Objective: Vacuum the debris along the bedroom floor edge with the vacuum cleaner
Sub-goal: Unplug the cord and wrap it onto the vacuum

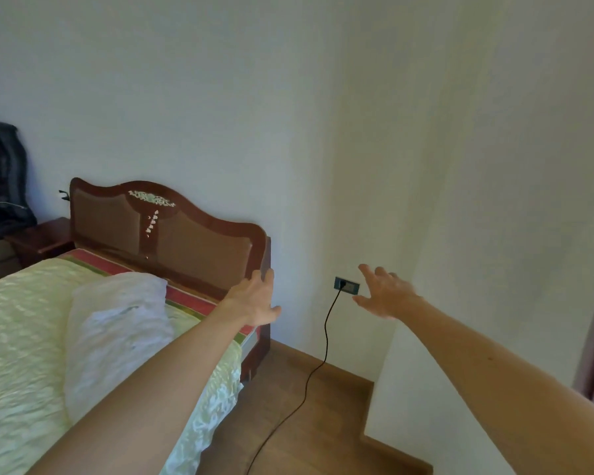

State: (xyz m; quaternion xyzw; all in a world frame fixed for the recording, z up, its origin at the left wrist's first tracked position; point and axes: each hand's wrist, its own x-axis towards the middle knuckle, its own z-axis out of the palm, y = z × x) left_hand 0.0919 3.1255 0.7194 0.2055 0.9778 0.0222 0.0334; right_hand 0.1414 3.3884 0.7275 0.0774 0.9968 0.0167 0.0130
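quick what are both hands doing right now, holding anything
Left hand: open, fingers spread, holding nothing, in front of the dark carved wooden headboard.
Right hand: open, fingers spread, holding nothing, near the dark wall socket with the black cord.

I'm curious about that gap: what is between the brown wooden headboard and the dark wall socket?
In the head view, only bare white wall separates the brown wooden headboard from the dark wall socket; the thin black cord hangs below.

Both hands up, spread, empty. Left hand [254, 299] just in front of headboard [172, 231] corner; bed [31, 320] fills space to its left. Between hands: open gap, bare wall. Socket [347, 286] just left of right hand [384, 293]; black cord [326, 334] hangs below onto floor [309, 406].
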